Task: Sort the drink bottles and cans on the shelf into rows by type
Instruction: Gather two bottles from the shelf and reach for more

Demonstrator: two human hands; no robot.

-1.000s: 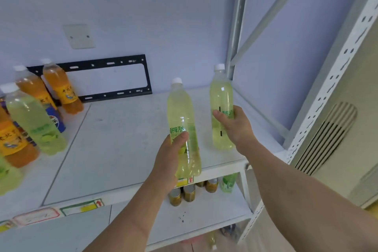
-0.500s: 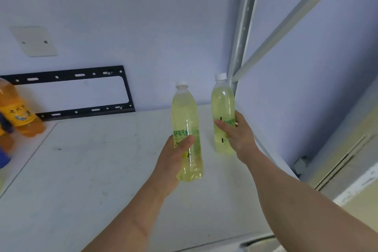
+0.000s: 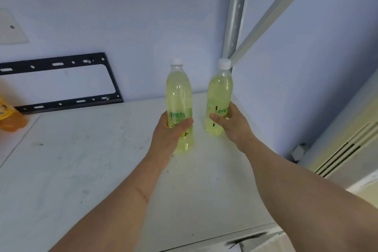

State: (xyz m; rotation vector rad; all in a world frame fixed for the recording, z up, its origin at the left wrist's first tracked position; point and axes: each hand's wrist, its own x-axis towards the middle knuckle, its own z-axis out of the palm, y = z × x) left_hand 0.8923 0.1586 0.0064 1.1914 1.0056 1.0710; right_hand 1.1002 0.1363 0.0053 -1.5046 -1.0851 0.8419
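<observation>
Now each grip clasps a lemon soda bottle: left hand (image 3: 169,133) holds left bottle (image 3: 180,96), right hand (image 3: 231,122) right bottle (image 3: 218,96), above the shelf (image 3: 81,170); uneven set-down risks toppling

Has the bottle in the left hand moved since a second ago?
Yes. The left-hand bottle has gone deeper onto the shelf, toward the back wall, closing on the right-hand bottle by the corner post.

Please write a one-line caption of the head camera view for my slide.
Each hand, left hand and right hand, holds one lime soda bottle, and, above the white shelf.
</observation>
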